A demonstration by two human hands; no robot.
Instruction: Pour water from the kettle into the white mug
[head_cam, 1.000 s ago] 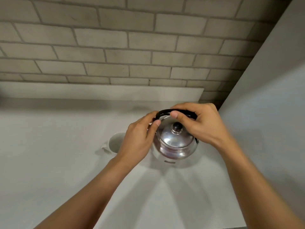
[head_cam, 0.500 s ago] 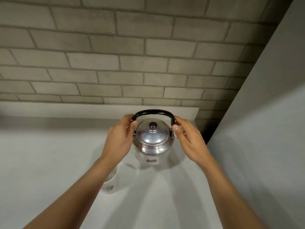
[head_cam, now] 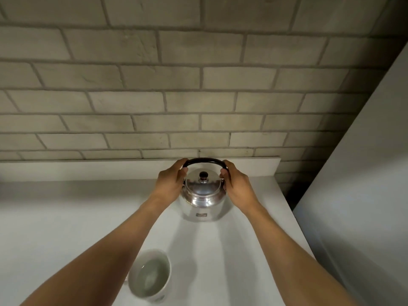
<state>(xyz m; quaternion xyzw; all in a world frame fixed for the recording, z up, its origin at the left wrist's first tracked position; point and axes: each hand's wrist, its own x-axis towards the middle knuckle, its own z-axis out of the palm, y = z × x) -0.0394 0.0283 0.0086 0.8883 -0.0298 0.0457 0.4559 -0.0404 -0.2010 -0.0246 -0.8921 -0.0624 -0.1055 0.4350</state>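
Both hands' grip [head_cam: 171,182] [head_cam: 237,186] seemingly around kettle [head_cam: 202,195] handle, arms outstretched.

Both your forearms reach forward, bare, converging toward the centre. Your left hand [head_cam: 171,184] is cupped, palm facing right, fingers curled at the left end of the kettle handle [head_cam: 204,160]. Your right hand [head_cam: 237,186] mirrors it, palm facing left, fingers curled at the right end. Firmness of either grip cannot be told. Wrists straight, roughly level with each other.
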